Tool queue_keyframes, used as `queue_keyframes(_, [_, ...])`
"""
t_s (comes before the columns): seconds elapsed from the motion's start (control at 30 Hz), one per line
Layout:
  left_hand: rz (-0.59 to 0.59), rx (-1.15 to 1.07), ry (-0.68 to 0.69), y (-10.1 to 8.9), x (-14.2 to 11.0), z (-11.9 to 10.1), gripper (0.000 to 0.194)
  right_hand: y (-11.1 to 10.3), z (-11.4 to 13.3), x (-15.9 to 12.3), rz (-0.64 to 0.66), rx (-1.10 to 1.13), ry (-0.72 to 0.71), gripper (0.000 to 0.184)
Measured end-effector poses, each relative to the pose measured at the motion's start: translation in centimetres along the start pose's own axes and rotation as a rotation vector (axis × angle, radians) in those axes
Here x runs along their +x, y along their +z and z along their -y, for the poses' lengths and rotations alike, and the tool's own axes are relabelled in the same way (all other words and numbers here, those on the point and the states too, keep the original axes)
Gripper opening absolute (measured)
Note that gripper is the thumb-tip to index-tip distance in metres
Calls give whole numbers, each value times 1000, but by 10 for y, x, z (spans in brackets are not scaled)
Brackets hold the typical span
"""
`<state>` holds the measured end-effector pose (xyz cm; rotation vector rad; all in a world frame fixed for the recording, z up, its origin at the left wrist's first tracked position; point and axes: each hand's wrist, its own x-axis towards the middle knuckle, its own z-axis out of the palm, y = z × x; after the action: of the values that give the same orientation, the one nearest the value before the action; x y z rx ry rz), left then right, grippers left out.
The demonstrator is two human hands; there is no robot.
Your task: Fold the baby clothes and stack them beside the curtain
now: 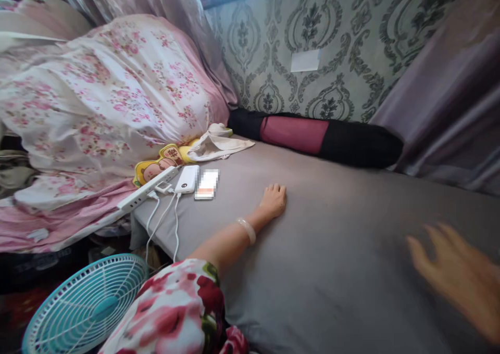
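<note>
My left hand (274, 200), with a pale bangle (247, 230) on the wrist, rests on the grey bed sheet (336, 208). Its fingers look short and curled under against the cloth; whatever lies beneath them is hidden. At the right edge my right hand (455, 263) is over the same sheet, blurred by motion, thumb and fingers apart and holding nothing. Left of my left hand lie a phone with a pixelated screen (207, 184), a white power bank (188, 179) and a white power strip (147, 189) with cables plugged in.
A black and maroon long bag (297, 134) lies along the patterned wall. Floral bedding (117, 83) is heaped at left, beside a yellow cartoon cushion (156, 169) and a white cloth (221, 144). A turquoise fan (88, 304) stands below the bed's left edge.
</note>
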<state>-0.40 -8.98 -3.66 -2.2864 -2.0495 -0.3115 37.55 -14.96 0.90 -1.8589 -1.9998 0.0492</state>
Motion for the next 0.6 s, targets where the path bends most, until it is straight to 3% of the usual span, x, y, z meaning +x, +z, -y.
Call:
queue_keyframes(0.07, [7,-7,2,0,0,1,30,34,32,11,-48,-44,-88,75])
queue_keyframes(0.13, [27,-50,15,0,3,2,29,60,62,14,36,-52,-146,73])
queue_keyframes(0.33, [100,-595,22,-13,26,25,10,102,130,3,164,-85,-316,66])
queue_keyframes(0.43, [94,-660,-77,-27,39,62,11,112,141,-4,139,-108,-304,65])
queue_keyframes(0.6, [-136,-512,-437,-64,40,161,19,119,139,-9,98,-146,-313,66])
